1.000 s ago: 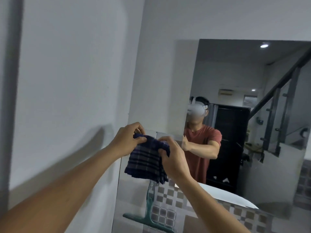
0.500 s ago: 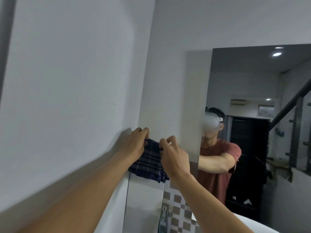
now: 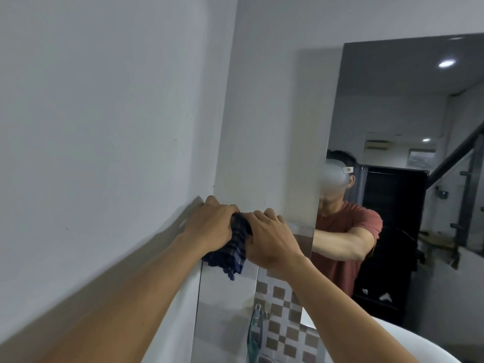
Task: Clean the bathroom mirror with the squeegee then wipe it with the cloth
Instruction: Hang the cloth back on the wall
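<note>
A dark blue plaid cloth (image 3: 235,254) is bunched between both my hands, which hold it against the left edge of the mirror (image 3: 392,113), close to the corner with the left wall. My left hand (image 3: 212,226) grips its left side and touches the wall corner. My right hand (image 3: 272,239) grips its right side, knuckles up. Only a loose fold hangs below the hands. The teal squeegee (image 3: 253,334) stands below, with just its handle in view against the mirror.
A plain white wall (image 3: 104,127) fills the left side, close to my left arm. A white rounded basin rim (image 3: 392,344) shows at the bottom right. Brown checked tiles (image 3: 282,323) and a person in a red shirt (image 3: 345,231) appear as reflections in the mirror.
Both hands have gone up and forward with the cloth to the mirror's left edge. The cloth, which hung spread out, is now bunched. The view has turned upward, hiding the squeegee's blade.
</note>
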A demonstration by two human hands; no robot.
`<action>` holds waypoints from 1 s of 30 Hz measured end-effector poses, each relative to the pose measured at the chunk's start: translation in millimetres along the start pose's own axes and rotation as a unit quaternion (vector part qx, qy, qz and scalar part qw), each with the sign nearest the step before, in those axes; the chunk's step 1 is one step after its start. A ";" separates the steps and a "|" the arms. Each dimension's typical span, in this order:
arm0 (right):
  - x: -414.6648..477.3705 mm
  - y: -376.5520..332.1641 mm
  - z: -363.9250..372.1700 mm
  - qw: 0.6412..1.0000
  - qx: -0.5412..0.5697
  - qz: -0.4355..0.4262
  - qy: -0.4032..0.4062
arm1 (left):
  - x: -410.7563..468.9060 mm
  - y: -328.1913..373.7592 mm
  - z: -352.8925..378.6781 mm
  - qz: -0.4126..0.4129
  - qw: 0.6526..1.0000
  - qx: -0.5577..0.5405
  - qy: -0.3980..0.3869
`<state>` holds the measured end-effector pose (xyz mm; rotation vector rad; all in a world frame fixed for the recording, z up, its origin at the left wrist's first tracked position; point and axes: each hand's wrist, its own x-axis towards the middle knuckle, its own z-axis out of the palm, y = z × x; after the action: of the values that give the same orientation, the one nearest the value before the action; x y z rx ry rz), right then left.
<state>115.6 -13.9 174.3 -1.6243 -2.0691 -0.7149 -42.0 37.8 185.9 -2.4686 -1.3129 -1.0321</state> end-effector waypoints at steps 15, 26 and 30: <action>-1.3 -0.2 0.5 0.986 0.153 0.057 -0.041 | -17.6 -2.7 16.5 -0.076 0.996 -0.039 0.017; -0.8 8.8 4.1 0.991 0.125 0.045 -0.025 | -22.4 0.9 21.5 -0.042 0.994 -0.061 0.077; 3.5 7.4 -0.7 0.987 0.142 0.054 -0.045 | -21.3 2.8 25.0 -0.065 0.991 -0.081 0.079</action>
<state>121.9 -10.2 178.0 -1.6147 -2.0179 -0.2986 -35.4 32.8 153.9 -2.3787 -1.4069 -1.3859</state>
